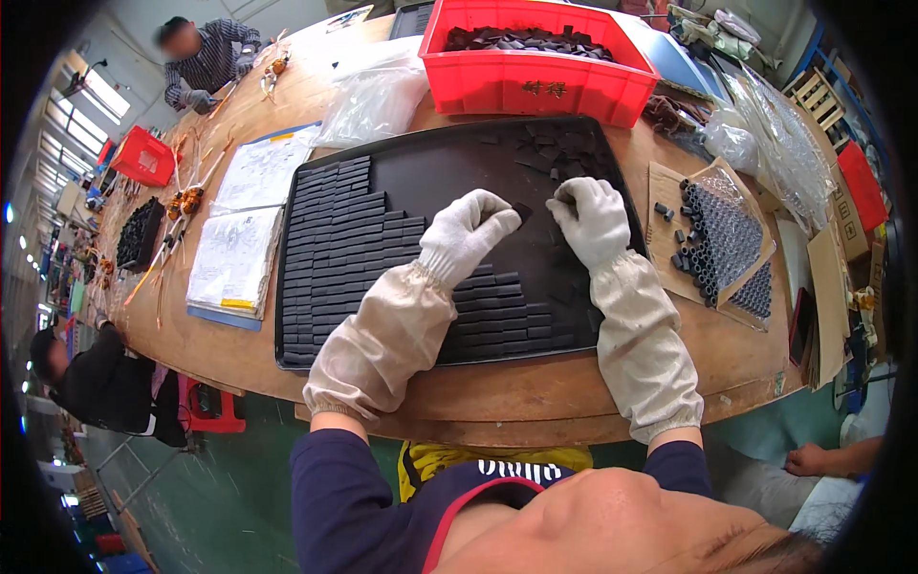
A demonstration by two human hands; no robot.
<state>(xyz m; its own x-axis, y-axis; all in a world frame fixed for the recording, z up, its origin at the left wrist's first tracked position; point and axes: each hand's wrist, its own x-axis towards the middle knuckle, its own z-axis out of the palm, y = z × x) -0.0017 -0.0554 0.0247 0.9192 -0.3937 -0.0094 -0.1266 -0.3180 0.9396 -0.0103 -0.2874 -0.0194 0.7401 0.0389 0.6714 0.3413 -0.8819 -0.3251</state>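
Note:
My left hand (470,230), in a white glove, pinches a small black rectangular piece (522,213) above the middle of a large black tray (449,177). My right hand (591,222), gloved too, is closed with its fingertips together over the tray's right side. What it may hold is too small to make out. Neat columns of black pieces (335,249) fill the tray's left and near parts, stepping down to the right. Loose black pieces (564,145) lie scattered in the far right corner. Beige sleeve covers reach up both forearms.
Beyond the tray stands a red bin (535,91) of black pieces, beside clear plastic bags (378,100). Papers in a folder (234,230) lie left. At right, short black tubes (712,234) sit on cardboard. Other people (206,57) work at the left; another person's hand (813,461) shows lower right.

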